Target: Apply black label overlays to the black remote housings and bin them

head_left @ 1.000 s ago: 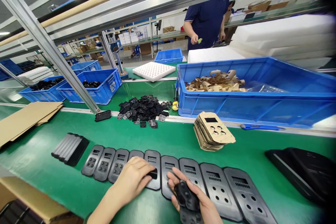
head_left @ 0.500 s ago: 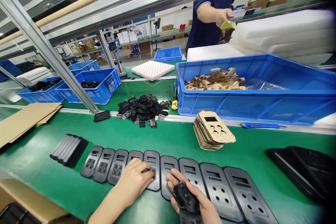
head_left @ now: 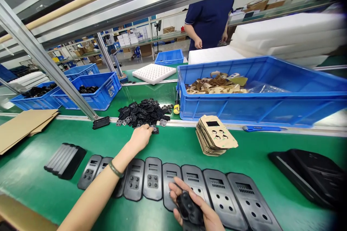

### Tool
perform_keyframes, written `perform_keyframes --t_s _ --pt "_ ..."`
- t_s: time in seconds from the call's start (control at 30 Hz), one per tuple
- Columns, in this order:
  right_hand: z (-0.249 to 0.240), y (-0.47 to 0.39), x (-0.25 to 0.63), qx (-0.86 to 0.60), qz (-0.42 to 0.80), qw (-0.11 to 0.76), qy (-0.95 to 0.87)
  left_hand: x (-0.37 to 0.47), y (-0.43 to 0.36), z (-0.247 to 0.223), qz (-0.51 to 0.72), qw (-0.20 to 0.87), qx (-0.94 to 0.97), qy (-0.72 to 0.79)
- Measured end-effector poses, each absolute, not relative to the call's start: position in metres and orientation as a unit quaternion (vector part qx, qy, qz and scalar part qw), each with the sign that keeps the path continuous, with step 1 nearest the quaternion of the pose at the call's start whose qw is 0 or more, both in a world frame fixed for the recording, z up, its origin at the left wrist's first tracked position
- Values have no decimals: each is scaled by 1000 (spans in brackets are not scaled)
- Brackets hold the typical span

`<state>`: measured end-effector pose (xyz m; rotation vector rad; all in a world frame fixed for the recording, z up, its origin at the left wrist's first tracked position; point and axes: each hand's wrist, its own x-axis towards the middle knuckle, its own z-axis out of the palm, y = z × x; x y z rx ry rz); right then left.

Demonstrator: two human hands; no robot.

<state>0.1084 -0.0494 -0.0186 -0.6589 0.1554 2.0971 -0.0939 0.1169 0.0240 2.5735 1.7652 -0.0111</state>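
Observation:
My left hand point(head_left: 140, 138) reaches to the near edge of a pile of small black button pads point(head_left: 145, 112); its fingers are pressed together, and whatever they grip is too small to make out. Low in the view, my right hand point(head_left: 193, 205) is wrapped round several black rubber pads point(head_left: 189, 207). Between me and the pile runs a row of black panels. Panels on the left, such as one panel point(head_left: 153, 178), have four raised buttons; those on the right, such as another panel point(head_left: 226, 198), show open round holes. My left forearm hides part of the row.
A stack of tan cut-out sheets point(head_left: 217, 135) stands behind the row. Beyond are a large blue bin point(head_left: 260, 110), a blue cutter point(head_left: 264, 129) and a metal post point(head_left: 54, 61). Black parts point(head_left: 309, 173) lie right, stacked bars point(head_left: 65, 160) left. A person point(head_left: 208, 21) stands across the table.
My left hand has moved from the panel row forward to the pile, uncovering a panel with buttons. The person opposite has lowered an arm, and a yellow-green piece now lies in the large bin.

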Motion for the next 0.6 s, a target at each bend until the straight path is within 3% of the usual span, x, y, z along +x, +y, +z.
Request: perform_keyframes --t_s 0.27,0.5,0.6 --pt "-20 -49 107 -262 847 456 72 -105 141 13 41 37 806 590" --pt "3 -43 102 -282 835 461 104 -108 138 6 101 129 796 582" --pt "17 -25 101 -337 811 478 23 -110 142 4 174 182 752 609"
